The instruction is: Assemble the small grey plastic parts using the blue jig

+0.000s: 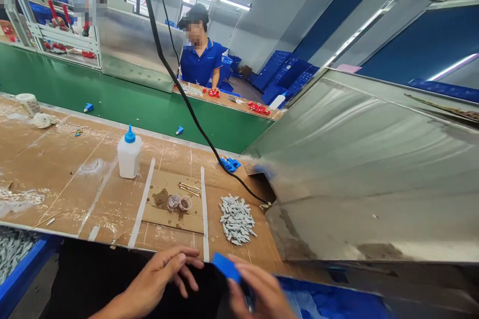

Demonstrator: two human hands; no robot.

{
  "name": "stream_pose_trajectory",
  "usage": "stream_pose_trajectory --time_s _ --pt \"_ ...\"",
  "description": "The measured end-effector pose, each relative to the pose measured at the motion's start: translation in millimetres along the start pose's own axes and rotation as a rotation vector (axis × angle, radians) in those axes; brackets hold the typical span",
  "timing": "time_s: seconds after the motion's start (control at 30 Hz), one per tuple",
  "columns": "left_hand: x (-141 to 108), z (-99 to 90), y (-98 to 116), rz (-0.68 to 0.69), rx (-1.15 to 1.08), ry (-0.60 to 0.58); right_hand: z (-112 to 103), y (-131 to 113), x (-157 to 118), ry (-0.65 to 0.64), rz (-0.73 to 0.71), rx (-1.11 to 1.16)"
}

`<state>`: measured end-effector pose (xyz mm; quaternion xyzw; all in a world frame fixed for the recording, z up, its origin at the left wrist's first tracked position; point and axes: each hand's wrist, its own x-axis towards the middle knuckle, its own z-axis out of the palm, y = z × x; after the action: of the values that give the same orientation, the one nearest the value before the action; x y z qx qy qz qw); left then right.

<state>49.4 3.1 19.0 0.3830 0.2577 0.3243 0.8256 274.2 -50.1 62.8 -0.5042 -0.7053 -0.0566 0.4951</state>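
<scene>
In my right hand (258, 286), at the front edge of the bench, is a small blue plastic part (226, 266), pinched between thumb and fingers and slightly blurred. My left hand (168, 269) hovers just left of it, fingers loosely spread with nothing in them. Beyond my hands lies a heap of small grey plastic pieces (237, 219). A cardboard sheet (157, 217), wet in spots, carries two small round cups (179, 203) and several cotton swabs (189, 189). Left of the sheet stands a white squeeze bottle (129, 157) with a blue nozzle.
A green conveyor belt (149, 109) runs behind the bench, carrying a few blue parts. Blue parts (229, 163) lie near a metal panel (359, 174) on the right. A black cable (198, 124) hangs across. A co-worker (202, 55) stands opposite. Bins flank me (22, 269).
</scene>
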Motion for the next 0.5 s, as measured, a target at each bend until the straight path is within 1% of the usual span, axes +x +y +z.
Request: stream_pose_trajectory --time_s 0.03,0.07,0.1,0.17,0.2,0.23,0.27,0.33,0.37,0.43,0.5 --pt "2 6.4 -6 -0.019 -0.129 0.001 19 -10 -6 -0.002 -0.062 0.023" --pt "3 10.8 -11 -0.029 -0.240 0.037 37 -19 -10 -0.015 -0.110 0.054" --pt "3 13.0 -14 -0.023 -0.329 0.098 52 -26 -13 -0.033 -0.167 0.093" --pt "2 11.2 -13 0.029 -0.424 0.233 69 -30 -13 -0.093 -0.219 0.154" --pt "0 7.8 -9 0.057 -0.434 0.278 72 -24 -10 -0.117 -0.207 0.155" --pt "-1 3.3 -4 0.082 -0.428 0.311 72 -11 -5 -0.129 -0.158 0.123" --pt "-2 -1.5 2 0.103 -0.413 0.341 70 7 1 -0.128 -0.083 0.061" --pt "-4 -10.3 12 0.134 -0.384 0.399 63 55 13 -0.098 0.132 -0.139" --pt "-5 -13.4 17 0.143 -0.375 0.422 60 82 18 -0.108 0.214 -0.228" --pt "-7 -16.1 24 0.147 -0.368 0.428 56 131 23 -0.158 0.387 -0.374" --pt "-9 -15.3 28 0.128 -0.366 0.388 57 164 23 -0.231 0.475 -0.404"
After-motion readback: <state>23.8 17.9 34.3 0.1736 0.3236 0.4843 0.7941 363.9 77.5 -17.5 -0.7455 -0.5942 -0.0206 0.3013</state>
